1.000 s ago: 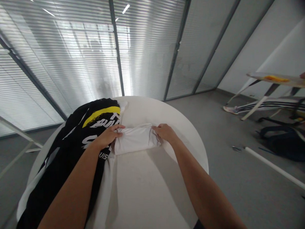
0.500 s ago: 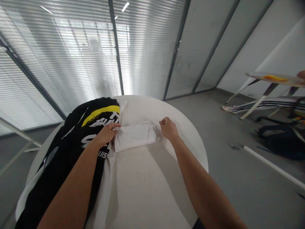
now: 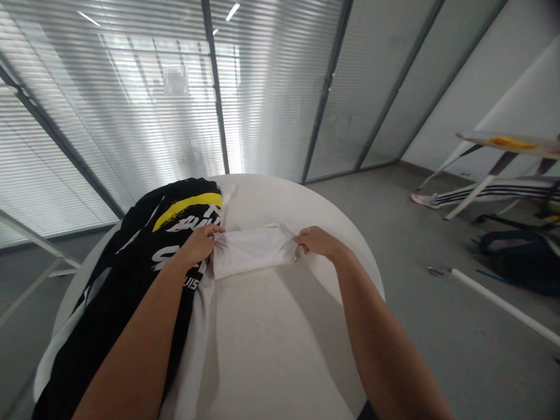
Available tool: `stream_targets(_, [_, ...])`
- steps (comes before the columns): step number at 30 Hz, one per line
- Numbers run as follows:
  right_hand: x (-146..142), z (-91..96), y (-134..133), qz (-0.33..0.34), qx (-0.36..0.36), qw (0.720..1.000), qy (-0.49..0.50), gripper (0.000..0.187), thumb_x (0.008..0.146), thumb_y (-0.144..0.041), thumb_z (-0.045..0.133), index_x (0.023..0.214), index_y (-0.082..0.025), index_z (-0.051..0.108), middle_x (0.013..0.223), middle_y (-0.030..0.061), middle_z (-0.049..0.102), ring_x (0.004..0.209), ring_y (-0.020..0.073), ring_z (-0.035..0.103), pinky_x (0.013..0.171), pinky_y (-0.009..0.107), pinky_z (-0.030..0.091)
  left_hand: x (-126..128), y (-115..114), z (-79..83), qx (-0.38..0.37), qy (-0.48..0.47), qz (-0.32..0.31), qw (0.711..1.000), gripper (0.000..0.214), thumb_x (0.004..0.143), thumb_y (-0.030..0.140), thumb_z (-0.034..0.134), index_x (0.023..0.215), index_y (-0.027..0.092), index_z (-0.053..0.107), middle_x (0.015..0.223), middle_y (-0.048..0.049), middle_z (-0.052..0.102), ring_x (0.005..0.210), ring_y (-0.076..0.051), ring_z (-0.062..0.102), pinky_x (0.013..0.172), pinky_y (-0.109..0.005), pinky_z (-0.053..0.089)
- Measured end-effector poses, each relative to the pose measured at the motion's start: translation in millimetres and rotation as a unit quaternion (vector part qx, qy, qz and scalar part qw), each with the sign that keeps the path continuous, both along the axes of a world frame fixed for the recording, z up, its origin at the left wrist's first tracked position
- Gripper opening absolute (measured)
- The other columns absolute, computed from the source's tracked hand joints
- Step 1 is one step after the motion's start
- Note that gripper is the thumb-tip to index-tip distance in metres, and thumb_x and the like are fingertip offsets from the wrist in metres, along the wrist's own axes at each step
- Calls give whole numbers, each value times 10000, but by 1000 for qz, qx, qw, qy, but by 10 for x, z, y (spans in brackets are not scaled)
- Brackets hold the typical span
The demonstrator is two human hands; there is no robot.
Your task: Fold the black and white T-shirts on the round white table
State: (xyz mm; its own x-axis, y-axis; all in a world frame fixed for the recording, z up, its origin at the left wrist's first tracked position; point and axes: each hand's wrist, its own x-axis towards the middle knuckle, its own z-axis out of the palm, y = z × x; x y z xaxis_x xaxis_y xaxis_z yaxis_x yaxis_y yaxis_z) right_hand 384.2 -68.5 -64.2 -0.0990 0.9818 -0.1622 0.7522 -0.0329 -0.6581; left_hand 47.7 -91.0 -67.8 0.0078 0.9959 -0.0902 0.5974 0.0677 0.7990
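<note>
A white cloth garment [image 3: 254, 251], folded into a flat bundle, lies on the round white table [image 3: 261, 345]. My left hand [image 3: 202, 242] pinches the bundle's left end. At the right end, the fingertips of my right hand [image 3: 315, 240] are closed on the fabric. Beneath my left forearm a black garment [image 3: 126, 289] with a yellow stripe and white lettering covers the table's left side. White fabric [image 3: 195, 354] shows along the black garment's right edge.
Beyond the table stands a glass partition with blinds [image 3: 266, 82]. To the right are another table [image 3: 489, 138] with something orange on it, a person's striped trouser leg [image 3: 504, 190], a dark bag [image 3: 520, 257] and a white pole [image 3: 508, 306] near the floor.
My right hand has moved from just beyond the bundle's right corner onto its right end and taken hold of the fabric. My left hand keeps its grip on the left end.
</note>
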Motion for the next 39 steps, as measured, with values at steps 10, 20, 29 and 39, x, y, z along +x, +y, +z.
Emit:
stream_targets(10, [-370, -143, 36, -8, 84, 993, -78, 311, 902, -382, 510, 747, -176, 685, 792, 94, 706, 770, 186, 652, 646, 246, 407, 87, -28, 120, 32, 25, -13, 999, 285, 737, 366, 582, 878, 159, 717, 841, -51, 700, 766, -199, 603, 685, -278, 438])
stream_targets(20, [-365, -133, 25, -96, 117, 985, -82, 381, 958, -389, 372, 1145, -154, 607, 1055, 153, 686, 987, 233, 627, 822, 314, 432, 106, -45, 135, -36, -25, 34, 998, 363, 754, 290, 571, 1067, 149, 689, 631, 5, 603, 455, -108, 440, 499, -254, 339])
stream_targets(29, [-394, -18, -34, 51, 42, 988, -139, 338, 849, -444, 546, 1067, -208, 651, 1089, 106, 668, 1046, 278, 574, 866, 366, 422, 105, -93, 202, 31, -64, -13, 997, 412, 748, 335, 588, 1115, 160, 657, 928, -35, 679, 663, -133, 567, 630, -255, 422])
stream_targets(39, [-789, 108, -474, 280, 215, 927, -126, 475, 921, -473, 479, 1386, -380, 461, 1444, -1, 471, 1338, 239, 376, 1105, 409, 232, 170, -51, 234, 183, 149, -3, 972, 322, 819, 229, 456, 1040, 148, 676, 1070, -102, 664, 925, -208, 617, 897, -311, 445])
